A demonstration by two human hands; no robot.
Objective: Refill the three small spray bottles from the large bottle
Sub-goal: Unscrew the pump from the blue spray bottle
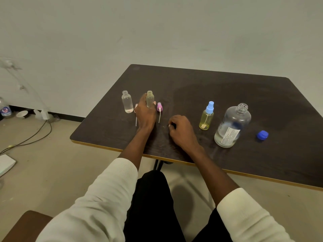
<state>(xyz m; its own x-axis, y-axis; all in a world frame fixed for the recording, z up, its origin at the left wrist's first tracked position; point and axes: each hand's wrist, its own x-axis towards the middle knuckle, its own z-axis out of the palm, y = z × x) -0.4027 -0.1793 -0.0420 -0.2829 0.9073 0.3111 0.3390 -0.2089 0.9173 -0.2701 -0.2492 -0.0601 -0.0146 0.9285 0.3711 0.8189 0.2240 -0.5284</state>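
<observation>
Left hand (146, 111) is gripping the small uncapped yellowish-tinted spray bottle (150, 100) w/ fingers wrapped round, upright on the dark table (227, 95). Right hand (181, 129) is resting curled, holding nothing visible. Large clear glass bottle (233, 126) is standing open at right; steady small bottle, pour slowly.

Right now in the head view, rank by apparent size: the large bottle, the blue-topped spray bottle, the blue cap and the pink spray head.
1. large bottle
2. blue-topped spray bottle, nozzle included
3. blue cap and pink spray head: close. The cap is wider and nearer the camera; the head with its dip tube is longer. Not ranked.
</observation>
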